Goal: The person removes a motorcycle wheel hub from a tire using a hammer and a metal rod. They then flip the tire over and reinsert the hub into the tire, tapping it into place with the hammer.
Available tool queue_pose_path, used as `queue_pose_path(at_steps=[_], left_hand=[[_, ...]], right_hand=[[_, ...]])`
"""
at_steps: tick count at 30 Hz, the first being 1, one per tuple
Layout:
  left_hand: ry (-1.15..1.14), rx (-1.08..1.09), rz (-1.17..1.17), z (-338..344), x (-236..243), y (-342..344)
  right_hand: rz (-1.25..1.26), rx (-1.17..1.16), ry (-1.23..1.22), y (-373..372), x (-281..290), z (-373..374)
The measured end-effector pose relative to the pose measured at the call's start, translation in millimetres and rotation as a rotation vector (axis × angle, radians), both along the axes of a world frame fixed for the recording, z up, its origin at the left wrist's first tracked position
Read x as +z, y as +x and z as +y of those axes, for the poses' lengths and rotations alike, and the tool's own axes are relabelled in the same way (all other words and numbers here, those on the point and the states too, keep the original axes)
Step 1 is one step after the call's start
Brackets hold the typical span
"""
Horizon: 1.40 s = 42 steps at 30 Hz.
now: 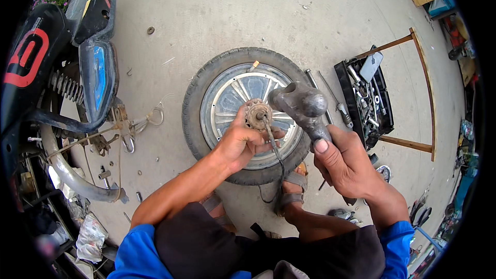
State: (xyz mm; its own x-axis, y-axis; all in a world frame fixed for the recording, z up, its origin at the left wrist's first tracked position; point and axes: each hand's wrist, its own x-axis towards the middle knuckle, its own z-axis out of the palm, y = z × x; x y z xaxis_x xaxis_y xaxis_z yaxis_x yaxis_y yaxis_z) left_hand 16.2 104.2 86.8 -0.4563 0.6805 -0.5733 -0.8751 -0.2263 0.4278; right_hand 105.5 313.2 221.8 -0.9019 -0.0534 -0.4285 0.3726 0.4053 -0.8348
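Note:
A small wheel [206,88] with a black tyre and silver hub lies flat on the concrete in front of me. At its centre sits a rusty sprocket [257,114] on an axle, with a black cable [276,155] running from it toward me. My left hand [240,142] rests on the hub and holds the sprocket. My right hand [349,163] grips the handle of a hammer [302,104], whose grey metal head hangs just right of the sprocket, above the hub.
A dark scooter body [62,72] with a spring and bent metal frame stands at the left. At the right are a black tray of tools [367,98], a wooden frame [426,88] and two loose long tools [330,98]. My sandalled foot [293,188] touches the tyre.

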Motion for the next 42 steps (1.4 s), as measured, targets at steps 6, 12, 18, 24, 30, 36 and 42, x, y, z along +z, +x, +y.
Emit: queue_pose_path(at_steps=[6, 12, 18, 24, 30, 36, 42], left_hand=[[0.011, 0.014, -0.017, 5, 9, 0], [0.032, 0.013, -0.014, -1, 4, 1], [0.032, -0.016, -0.002, 4, 6, -4], [0.026, 0.000, -0.025, 5, 9, -2], [0.014, 0.001, 0.006, -5, -1, 0], [0.020, -0.011, 0.001, 6, 11, 0], [0.054, 0.006, -0.011, 3, 1, 0]], right_hand=[[-0.031, 0.111, 0.147, 1, -20, -5], [0.231, -0.062, -0.071, 6, 10, -5], [-0.122, -0.005, 0.000, 3, -3, -8], [0.177, -0.007, 0.018, 17, 0, 1], [0.160, -0.039, -0.035, 4, 14, -2], [-0.097, 0.045, 0.118, -1, -14, -5], [0.177, -0.056, -0.020, 10, 6, -7]])
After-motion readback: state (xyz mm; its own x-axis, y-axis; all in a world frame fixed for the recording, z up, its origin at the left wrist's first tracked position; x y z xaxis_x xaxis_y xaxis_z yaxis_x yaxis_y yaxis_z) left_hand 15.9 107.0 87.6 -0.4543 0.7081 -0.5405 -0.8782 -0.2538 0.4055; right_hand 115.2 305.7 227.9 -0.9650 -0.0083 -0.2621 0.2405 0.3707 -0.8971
